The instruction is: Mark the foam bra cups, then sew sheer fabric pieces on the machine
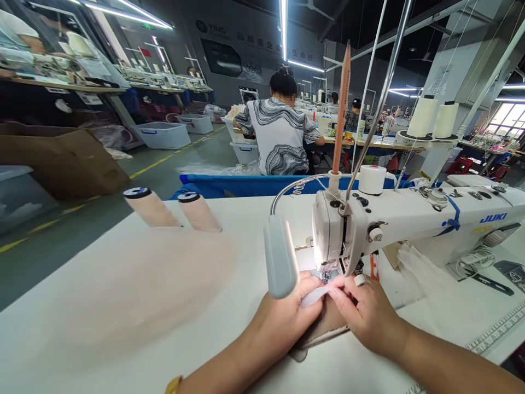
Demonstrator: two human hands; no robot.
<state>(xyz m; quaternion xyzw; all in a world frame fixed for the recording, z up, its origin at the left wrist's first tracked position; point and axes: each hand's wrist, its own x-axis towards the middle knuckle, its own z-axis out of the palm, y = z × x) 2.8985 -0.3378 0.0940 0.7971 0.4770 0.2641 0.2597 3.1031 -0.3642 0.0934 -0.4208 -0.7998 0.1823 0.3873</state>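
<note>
Both of my hands are at the needle area of a white sewing machine (pixel 348 219). My left hand (pixel 293 309) is closed on a small piece of pale, thin fabric (pixel 314 296), gripping it between thumb and fingers. From the other side my right hand (pixel 369 309) pinches the same fabric, just in front of the presser foot (pixel 325 276). Part of the fabric is hidden by my fingers. A grey lamp head (pixel 281 257) on a bendable metal neck hangs just above my left hand and lights the spot.
Two peach thread cones (pixel 200 212) stand at the table's far left edge, behind a sheer pale cloth (pixel 151 284). Right of the machine are black thread snips (pixel 490 283), bundled white cord (pixel 476 260) and a clear ruler (pixel 498 331). A person (pixel 283 128) sits ahead, facing away.
</note>
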